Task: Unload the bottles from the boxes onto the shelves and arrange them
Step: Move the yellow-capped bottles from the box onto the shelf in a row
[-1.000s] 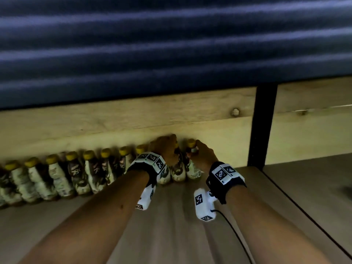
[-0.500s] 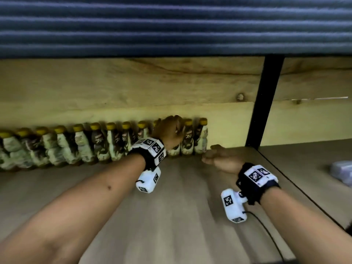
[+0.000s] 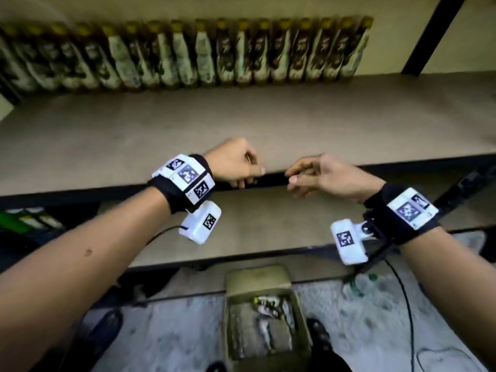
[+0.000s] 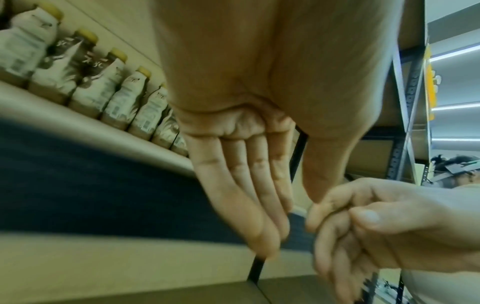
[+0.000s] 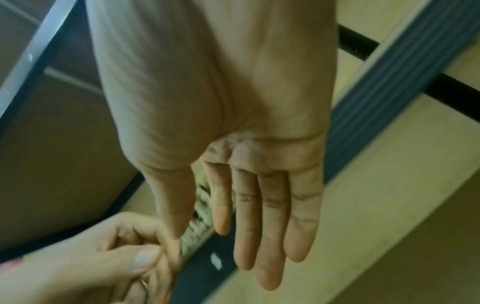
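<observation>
A long row of bottles [image 3: 204, 55] with yellow caps and brown-and-white labels stands upright along the back of the wooden shelf [image 3: 241, 124]; part of the row [image 4: 85, 82] also shows in the left wrist view. My left hand [image 3: 236, 167] and right hand [image 3: 319, 175] hover empty over the shelf's front edge, close together, fingers loosely extended. The wrist views show the left hand [image 4: 246, 195] and right hand [image 5: 259, 205] holding nothing. On the floor below stands an open cardboard box [image 3: 236, 318] with bottles [image 3: 268, 310] lying inside.
A black upright post [image 3: 429, 36] bounds the shelf on the right. A lower shelf board [image 3: 255, 224] juts out beneath my hands. Cables [image 3: 405, 304] trail over the speckled floor at right, and dark objects lie at the lower left.
Both hands have pulled back from the bottle row to the shelf's front edge, empty. The head view has tilted down, bringing the lower shelf, floor and box into sight.
</observation>
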### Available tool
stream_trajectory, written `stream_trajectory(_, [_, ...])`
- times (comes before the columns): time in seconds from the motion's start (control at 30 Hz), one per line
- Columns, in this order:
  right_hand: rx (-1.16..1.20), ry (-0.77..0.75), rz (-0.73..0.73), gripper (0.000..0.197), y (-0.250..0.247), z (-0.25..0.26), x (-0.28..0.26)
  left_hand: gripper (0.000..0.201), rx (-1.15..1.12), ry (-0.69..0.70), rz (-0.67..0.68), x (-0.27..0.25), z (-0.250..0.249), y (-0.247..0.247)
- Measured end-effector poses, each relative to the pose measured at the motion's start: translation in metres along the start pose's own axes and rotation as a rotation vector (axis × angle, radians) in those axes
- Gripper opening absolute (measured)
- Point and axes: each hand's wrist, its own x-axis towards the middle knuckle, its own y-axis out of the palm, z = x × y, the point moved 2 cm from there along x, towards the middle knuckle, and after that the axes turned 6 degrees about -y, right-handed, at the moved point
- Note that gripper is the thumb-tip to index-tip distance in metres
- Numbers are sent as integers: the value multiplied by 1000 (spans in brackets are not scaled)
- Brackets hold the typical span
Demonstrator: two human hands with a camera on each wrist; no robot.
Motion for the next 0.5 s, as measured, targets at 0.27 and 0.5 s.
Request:
stream_trajectory(0.27, [-142,262,234,19,70,-122,-6,26,27,-222,349,-25,77,129])
stream_trajectory(0.5, [147,633,51,6,89,-285,-75,10,-289,-663,286,-36,162,311])
